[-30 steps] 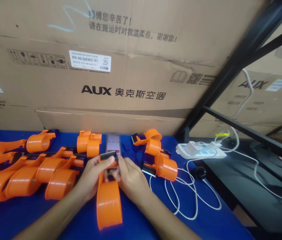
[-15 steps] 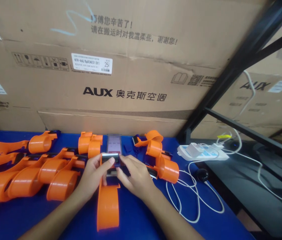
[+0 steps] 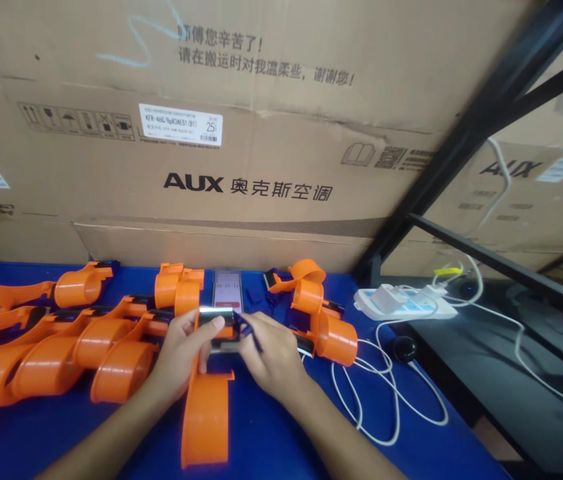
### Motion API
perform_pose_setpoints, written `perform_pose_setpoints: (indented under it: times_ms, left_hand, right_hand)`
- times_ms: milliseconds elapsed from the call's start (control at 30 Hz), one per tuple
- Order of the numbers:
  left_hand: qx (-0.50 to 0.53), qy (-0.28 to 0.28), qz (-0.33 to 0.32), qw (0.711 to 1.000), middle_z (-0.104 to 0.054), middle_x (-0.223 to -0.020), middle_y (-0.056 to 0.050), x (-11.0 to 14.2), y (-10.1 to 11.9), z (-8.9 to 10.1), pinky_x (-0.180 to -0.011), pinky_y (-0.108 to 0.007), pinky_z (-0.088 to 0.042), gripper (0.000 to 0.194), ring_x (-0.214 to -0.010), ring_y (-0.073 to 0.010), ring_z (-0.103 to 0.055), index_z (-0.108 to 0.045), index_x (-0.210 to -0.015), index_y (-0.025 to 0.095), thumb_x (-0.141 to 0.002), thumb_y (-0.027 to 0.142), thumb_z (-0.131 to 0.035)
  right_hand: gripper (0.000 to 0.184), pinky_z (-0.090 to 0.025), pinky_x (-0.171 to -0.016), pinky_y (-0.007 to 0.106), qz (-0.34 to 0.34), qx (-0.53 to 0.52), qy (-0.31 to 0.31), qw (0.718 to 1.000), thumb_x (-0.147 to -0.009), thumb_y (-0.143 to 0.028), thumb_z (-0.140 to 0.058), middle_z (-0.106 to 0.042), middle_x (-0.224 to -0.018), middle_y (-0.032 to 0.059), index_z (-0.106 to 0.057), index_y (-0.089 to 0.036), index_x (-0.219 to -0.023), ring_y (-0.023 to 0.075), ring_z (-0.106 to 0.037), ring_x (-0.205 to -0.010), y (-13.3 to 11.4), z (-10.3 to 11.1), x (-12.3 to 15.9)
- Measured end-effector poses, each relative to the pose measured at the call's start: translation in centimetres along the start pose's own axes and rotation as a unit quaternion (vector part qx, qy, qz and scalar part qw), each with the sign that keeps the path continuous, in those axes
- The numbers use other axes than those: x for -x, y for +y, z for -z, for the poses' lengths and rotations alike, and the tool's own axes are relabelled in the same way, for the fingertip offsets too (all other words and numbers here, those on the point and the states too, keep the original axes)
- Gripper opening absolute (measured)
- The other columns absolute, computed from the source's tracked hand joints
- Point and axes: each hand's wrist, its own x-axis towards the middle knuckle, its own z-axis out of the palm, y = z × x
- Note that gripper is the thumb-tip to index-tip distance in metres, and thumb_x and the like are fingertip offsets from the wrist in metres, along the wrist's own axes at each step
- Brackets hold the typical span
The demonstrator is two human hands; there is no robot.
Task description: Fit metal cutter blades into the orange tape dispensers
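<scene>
My left hand (image 3: 181, 350) is closed around the upper end of an orange tape dispenser (image 3: 206, 420), its thumb lying on the black part beside the toothed metal blade (image 3: 215, 311). The dispenser's round, ring-like part hangs toward me over the blue tabletop. Just right of the blade end, my right hand (image 3: 274, 353) pinches a small dark blue plastic piece (image 3: 247, 328). Its fingertips partly hide that piece. Another metal strip shows below, between the two hands.
Several orange tape dispensers (image 3: 116, 370) lie at left, more (image 3: 336, 340) at right. A phone (image 3: 228, 291) and small blue pieces (image 3: 256, 297) are beyond my hands. A power strip (image 3: 406, 303) and white cables lie right. A large cardboard box (image 3: 261, 147) stands behind.
The dark blue piece has moved right, away from the dispenser's end, in my right fingers, and orange plastic shows there. My left hand and the dispenser have shifted slightly left.
</scene>
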Motion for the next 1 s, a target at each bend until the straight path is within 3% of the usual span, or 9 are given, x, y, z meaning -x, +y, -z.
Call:
perform_pose_setpoints:
  times_ms: [100,200,333,433,567,667,833,900,1000]
  left_hand:
    - [0.014,-0.003,0.008,1.0,-0.046,-0.037,0.007,-0.1,0.4,0.1,-0.045,-0.024,-0.024,0.031,-0.036,-0.0082,-0.036,-0.064,-0.079,0.019,-0.088,0.048,-0.072]
    - [0.02,0.009,0.023,0.999,-0.048,-0.04,0.006,-0.1,0.4,-0.1,-0.046,-0.024,-0.026,0.031,-0.038,-0.0082,-0.036,-0.064,-0.078,0.019,-0.087,0.047,-0.073]
    - [0.021,0.033,0.054,0.998,-0.047,-0.04,0.006,0.0,0.0,-0.7,-0.05,-0.022,-0.03,0.036,-0.04,-0.0072,-0.036,-0.061,-0.071,0.018,-0.085,0.048,-0.074]
    - [0.031,0.034,0.071,0.996,-0.043,-0.039,0.007,0.0,0.0,-1.0,-0.049,-0.022,-0.029,0.033,-0.039,-0.0077,-0.033,-0.069,-0.08,0.017,-0.085,0.05,-0.075]
    - [0.024,0.025,0.072,0.997,-0.044,-0.04,0.007,0.0,-0.1,-1.0,-0.05,-0.023,-0.03,0.035,-0.039,-0.0084,-0.035,-0.072,-0.087,0.017,-0.084,0.052,-0.075]
    - [0.014,0.015,0.074,0.997,-0.045,-0.04,0.007,-0.1,-0.5,-0.7,-0.051,-0.023,-0.03,0.037,-0.039,-0.0083,-0.036,-0.073,-0.089,0.016,-0.085,0.053,-0.074]
    - [0.004,0.021,0.064,0.998,-0.046,-0.043,0.007,-0.2,-1.1,-0.5,-0.048,-0.023,-0.029,0.035,-0.04,-0.0085,-0.038,-0.071,-0.089,0.018,-0.084,0.053,-0.075]
    - [0.001,0.022,0.06,0.998,-0.046,-0.044,0.007,-0.2,-1.0,-0.5,-0.046,-0.023,-0.028,0.034,-0.041,-0.0085,-0.038,-0.071,-0.089,0.018,-0.084,0.052,-0.076]
    - [0.006,0.013,0.043,0.999,-0.048,-0.048,0.007,-0.3,-0.8,-0.4,-0.046,-0.022,-0.028,0.033,-0.042,-0.0081,-0.038,-0.071,-0.089,0.019,-0.086,0.051,-0.074]
  right_hand:
    - [0.022,-0.057,-0.069,0.031,-0.059,-0.027,-0.004,0.998,-0.102,-0.018,-0.046,-0.071,-0.083,0.0052,-0.068,-0.019,-0.105,0.0188,-0.067,-0.074,-0.2,0.3,-0.4]
    - [0.018,-0.058,-0.08,0.037,-0.102,0.036,0.009,0.994,-0.1,-0.021,-0.051,-0.074,-0.09,0.0076,-0.069,-0.02,-0.099,0.0242,-0.07,-0.086,0.4,0.7,-0.8]
    - [0.027,-0.059,-0.09,0.045,-0.166,0.134,0.034,0.976,-0.098,-0.019,-0.051,-0.076,-0.111,0.0125,-0.066,-0.018,-0.121,0.029,-0.073,-0.1,2.5,1.3,-0.8]
    - [0.037,-0.06,-0.088,0.045,-0.19,0.184,0.018,0.964,-0.095,-0.011,-0.046,-0.075,-0.115,0.0141,-0.063,-0.017,-0.128,0.0297,-0.074,-0.1,4.2,1.6,-0.6]
    - [0.04,-0.06,-0.091,0.049,-0.2,0.187,0.001,0.962,-0.091,-0.006,-0.043,-0.073,-0.118,0.017,-0.064,-0.015,-0.124,0.031,-0.073,-0.104,5.6,1.7,-0.4]
    - [0.044,-0.061,-0.088,0.047,-0.214,0.154,0.018,0.964,-0.09,-0.005,-0.042,-0.071,-0.121,0.019,-0.062,-0.012,-0.129,0.0277,-0.075,-0.095,5.8,1.7,-0.6]
    - [0.033,-0.063,-0.084,0.04,-0.159,0.036,0.042,0.986,-0.096,-0.013,-0.05,-0.074,-0.112,0.0118,-0.064,-0.019,-0.126,0.0226,-0.073,-0.089,3.7,1.9,-1.2]
    - [0.032,-0.063,-0.084,0.038,-0.111,-0.024,0.02,0.993,-0.098,-0.018,-0.055,-0.073,-0.113,0.0094,-0.065,-0.022,-0.128,0.0214,-0.072,-0.091,2.2,1.9,-1.3]
    - [0.038,-0.06,-0.095,0.04,-0.035,-0.071,-0.046,0.996,-0.096,-0.021,-0.061,-0.068,-0.125,0.0106,-0.063,-0.025,-0.134,0.0238,-0.069,-0.11,0.6,1.5,-1.4]
